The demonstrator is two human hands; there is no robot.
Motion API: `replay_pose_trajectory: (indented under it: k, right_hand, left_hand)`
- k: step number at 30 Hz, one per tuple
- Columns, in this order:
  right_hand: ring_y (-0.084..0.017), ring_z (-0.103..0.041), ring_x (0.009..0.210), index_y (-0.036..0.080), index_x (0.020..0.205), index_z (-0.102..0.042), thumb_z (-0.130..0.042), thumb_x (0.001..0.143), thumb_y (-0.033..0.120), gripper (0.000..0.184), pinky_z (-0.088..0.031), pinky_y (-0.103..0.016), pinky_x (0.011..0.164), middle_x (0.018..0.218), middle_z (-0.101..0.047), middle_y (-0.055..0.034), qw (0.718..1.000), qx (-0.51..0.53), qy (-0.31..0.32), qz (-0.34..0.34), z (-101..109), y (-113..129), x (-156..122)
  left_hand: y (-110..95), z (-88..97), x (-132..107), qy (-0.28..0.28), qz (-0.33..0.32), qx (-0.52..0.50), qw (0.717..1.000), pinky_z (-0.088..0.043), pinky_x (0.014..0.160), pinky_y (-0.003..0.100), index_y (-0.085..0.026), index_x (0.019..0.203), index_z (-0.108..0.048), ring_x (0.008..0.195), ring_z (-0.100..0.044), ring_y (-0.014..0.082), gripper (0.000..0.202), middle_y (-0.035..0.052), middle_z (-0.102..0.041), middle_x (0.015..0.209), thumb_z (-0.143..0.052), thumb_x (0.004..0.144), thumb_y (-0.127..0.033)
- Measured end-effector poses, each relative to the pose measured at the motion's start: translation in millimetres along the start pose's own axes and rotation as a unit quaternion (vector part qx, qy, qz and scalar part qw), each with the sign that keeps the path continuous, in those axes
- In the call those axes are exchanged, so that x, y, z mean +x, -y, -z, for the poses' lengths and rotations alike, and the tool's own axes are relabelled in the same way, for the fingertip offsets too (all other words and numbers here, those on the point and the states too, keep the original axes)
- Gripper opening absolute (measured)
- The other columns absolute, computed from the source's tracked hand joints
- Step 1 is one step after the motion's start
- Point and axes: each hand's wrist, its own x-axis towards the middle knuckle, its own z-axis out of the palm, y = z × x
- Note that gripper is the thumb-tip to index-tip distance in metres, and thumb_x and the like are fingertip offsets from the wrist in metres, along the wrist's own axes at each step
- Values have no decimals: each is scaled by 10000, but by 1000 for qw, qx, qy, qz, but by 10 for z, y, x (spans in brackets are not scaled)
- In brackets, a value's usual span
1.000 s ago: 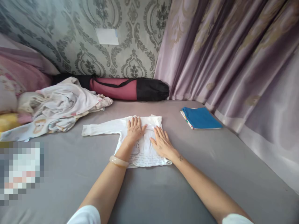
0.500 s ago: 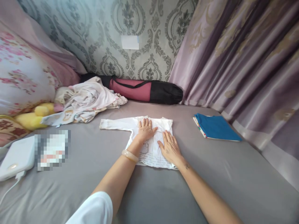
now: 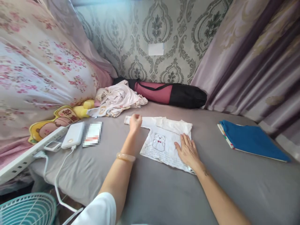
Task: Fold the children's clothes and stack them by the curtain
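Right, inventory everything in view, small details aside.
Shirt: 1, white, centre
Folded stack: 1, blue, right
Clothes pile: 1, pale, back
Long bag: 1, red/black, back
Curtain: 1, mauve, right
Floral cloth: 1, pinkish, left
Wall: 1, grey, back
Plush: count unclear, yellow, left
Power strip: 1, white, left
Device: 1, white, left
Pixelated item: 1, whitish, left
Grille: 1, teal, left
Sheet: 1, grey, beneath
Left hand: 1, bare, at sleeve
Right hand: 1, bare, on shirt

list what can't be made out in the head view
All in the head view:
Whether the left hand grips the white shirt: hidden by the hand itself.
Shirt cloth under the right hand: covered.
Shirt lettering: too small.
Flat object: pixelated.
Teal grille: cut by left edge.
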Motion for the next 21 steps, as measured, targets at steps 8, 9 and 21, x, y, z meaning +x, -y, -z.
replay_pose_trajectory:
  k: [8, 9, 21]
  right_hand:
    - [-259, -169, 1450, 47, 1484, -274, -206, 967, 476, 675, -126, -466, 1169, 1567, -195, -157, 1000, 4, -1, -5, 17, 12, -7]
    - [-259, -166, 1451, 49, 1485, -272, -205, 967, 477, 675, -124, -469, 1170, 1568, -193, -155, 1000, 5, 1, -6, 19, 11, -8]
    - [-254, -134, 1458, 54, 1494, -248, -197, 971, 503, 691, -112, -480, 1169, 1575, -155, -147, 1000, 16, 20, -10, 64, 31, -37]
  left_hand:
    - [520, 251, 114, -112, 137, 64, 982, -361, 995, 540, -99, 1168, -555, 1238, -461, 396, 465, 269, -539, 1259, -518, 817, -403]
    - [540, 231, 111, -114, 136, 74, 981, -360, 995, 543, -104, 1160, -555, 1248, -443, 405, 484, 270, -522, 1275, -529, 807, -435]
    - [579, 136, 136, -116, 139, 192, 965, -390, 956, 545, -32, 1175, -525, 1203, -448, 452, 712, 317, -482, 1268, -638, 675, -525]
